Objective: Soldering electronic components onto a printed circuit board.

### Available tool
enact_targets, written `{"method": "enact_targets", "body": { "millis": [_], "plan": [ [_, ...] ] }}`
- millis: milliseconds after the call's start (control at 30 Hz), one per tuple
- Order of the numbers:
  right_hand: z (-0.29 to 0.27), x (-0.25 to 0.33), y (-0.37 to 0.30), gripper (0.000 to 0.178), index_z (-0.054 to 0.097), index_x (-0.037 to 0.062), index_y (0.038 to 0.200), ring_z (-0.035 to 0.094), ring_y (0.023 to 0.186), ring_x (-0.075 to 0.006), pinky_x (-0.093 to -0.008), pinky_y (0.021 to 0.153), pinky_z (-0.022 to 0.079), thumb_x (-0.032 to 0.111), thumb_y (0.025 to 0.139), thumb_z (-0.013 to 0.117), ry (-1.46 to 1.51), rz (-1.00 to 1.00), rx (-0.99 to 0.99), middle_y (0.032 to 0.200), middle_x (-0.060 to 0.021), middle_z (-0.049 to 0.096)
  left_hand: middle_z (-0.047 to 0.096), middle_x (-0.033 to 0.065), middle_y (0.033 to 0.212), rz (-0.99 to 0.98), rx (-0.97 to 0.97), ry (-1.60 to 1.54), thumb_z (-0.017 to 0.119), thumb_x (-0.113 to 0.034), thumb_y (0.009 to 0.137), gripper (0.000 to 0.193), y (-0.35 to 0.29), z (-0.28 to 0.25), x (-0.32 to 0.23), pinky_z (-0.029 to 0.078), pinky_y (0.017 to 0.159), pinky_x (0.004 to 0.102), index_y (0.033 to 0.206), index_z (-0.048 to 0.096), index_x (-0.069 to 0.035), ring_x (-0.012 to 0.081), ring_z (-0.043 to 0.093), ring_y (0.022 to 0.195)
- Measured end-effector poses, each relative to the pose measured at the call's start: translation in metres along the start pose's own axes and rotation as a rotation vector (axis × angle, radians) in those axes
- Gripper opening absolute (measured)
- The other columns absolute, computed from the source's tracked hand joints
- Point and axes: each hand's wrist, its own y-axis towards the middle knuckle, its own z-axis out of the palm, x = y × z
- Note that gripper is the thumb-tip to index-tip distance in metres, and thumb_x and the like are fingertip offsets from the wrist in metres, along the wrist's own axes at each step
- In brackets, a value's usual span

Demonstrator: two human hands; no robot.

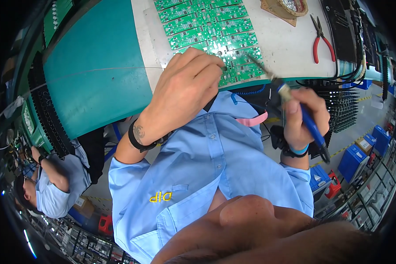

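Note:
My left hand [187, 83] is closed, with its fingers bent together over the near left part of a panel of green circuit boards [233, 42]. A thin solder wire [105, 69] runs in from the left to this hand; the fingertips and the wire's end are hidden. My right hand [306, 114] is wrapped round a soldering iron [311, 123] with a blue handle, off the table's near edge. The iron's slim tip points up and left, above the right side of the panel; I cannot tell whether it touches the boards.
Red-handled pliers [323, 44] and a round container [290, 6] sit at the right of the table, near dark equipment and cables [358, 39]. A green mat [101, 92] covers the left side. A black rack strip [48, 105] stands beyond it; another person [61, 185] works further left.

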Motion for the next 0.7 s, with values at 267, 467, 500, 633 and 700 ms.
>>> {"method": "enact_targets", "body": {
  "millis": [267,467,500,633,700],
  "plan": [
    [0.013,-0.058,0.044,0.024,0.062,-0.0056,0.119,0.063,0.081,-0.0117,-0.0252,0.067,0.049,0.012,0.102,0.061,-0.310,0.017,-0.105,0.103,-0.0153,0.068,0.064,0.0092,0.097,-0.130,-0.026,-0.020,0.072,0.002,0.082,0.017,-0.003,-0.005,0.001,0.054,0.067,0.0423,0.096,0.063,-0.002,0.0316,0.064,0.081],
    [0.009,-0.019,0.006,0.025,0.062,-0.0073,0.113,0.062,0.076,-0.0139,-0.0272,0.065,0.048,0.014,0.099,0.063,0.114,0.076,-0.153,0.094,-0.0149,0.068,0.063,0.0108,0.092,-0.128,-0.084,-0.060,0.071,0.006,0.084,0.015,-0.001,-0.002,0.003,0.053,0.071,0.0390,0.095,0.062,0.001,0.0310,0.064,0.084],
    [0.007,-0.014,0.002,0.025,0.063,-0.0078,0.111,0.062,0.073,-0.0145,-0.0281,0.065,0.048,0.014,0.098,0.064,0.152,0.070,-0.069,0.090,-0.0147,0.069,0.064,0.0097,0.093,-0.110,-0.088,-0.063,0.071,0.005,0.083,0.016,-0.002,0.000,0.005,0.052,0.073,0.0406,0.096,0.062,0.000,0.0313,0.064,0.087],
    [0.002,0.000,-0.008,0.025,0.065,-0.0083,0.100,0.059,0.059,-0.0159,-0.0299,0.061,0.048,0.015,0.093,0.067,0.140,-0.019,0.043,0.073,-0.0125,0.066,0.066,0.0075,0.096,-0.039,-0.058,-0.006,0.071,0.003,0.081,0.017,0.003,-0.002,0.007,0.051,0.077,0.0408,0.095,0.062,-0.001,0.0300,0.063,0.093],
    [0.005,0.005,-0.009,0.024,0.065,-0.0081,0.097,0.058,0.055,-0.0162,-0.0300,0.059,0.048,0.016,0.093,0.068,0.138,-0.020,0.042,0.069,-0.0117,0.065,0.067,0.0070,0.097,-0.011,-0.040,0.023,0.071,0.003,0.080,0.017,0.003,-0.003,0.006,0.050,0.078,0.0401,0.094,0.062,-0.002,0.0292,0.062,0.095]
  ]
}}
